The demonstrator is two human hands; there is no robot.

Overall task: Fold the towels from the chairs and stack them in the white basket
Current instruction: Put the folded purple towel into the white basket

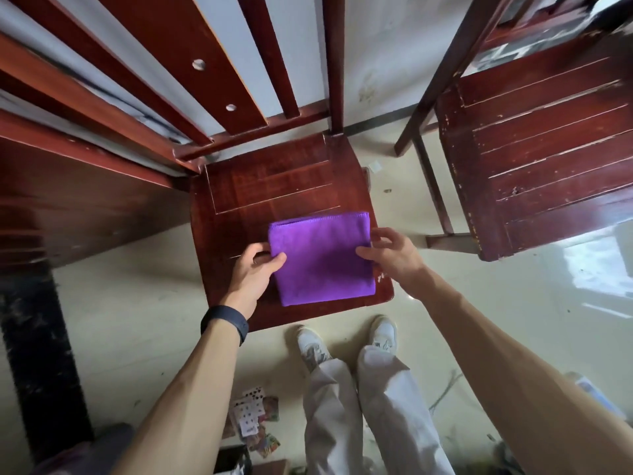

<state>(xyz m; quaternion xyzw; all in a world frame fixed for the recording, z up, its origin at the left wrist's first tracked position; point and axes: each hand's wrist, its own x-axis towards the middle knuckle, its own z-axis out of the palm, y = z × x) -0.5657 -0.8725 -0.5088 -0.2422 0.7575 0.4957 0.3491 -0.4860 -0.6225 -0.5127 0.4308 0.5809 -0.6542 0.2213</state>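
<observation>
Both arms reached down to mid-frame. The left hand (255, 269) pinched the left edge of the 1 folded purple towel (322, 258), thumb on top, and the right hand (390, 252) gripped its right edge. Towel lay flat at the front of the chair (274, 186) seat, bare wood behind it. A 2nd chair (548, 149) stood upper right, with open floor between the 2.

no legible text, playing cards (252, 412) on floor, pips blurred

Head view, steeply downward, close above chair seat (274, 186)
</observation>
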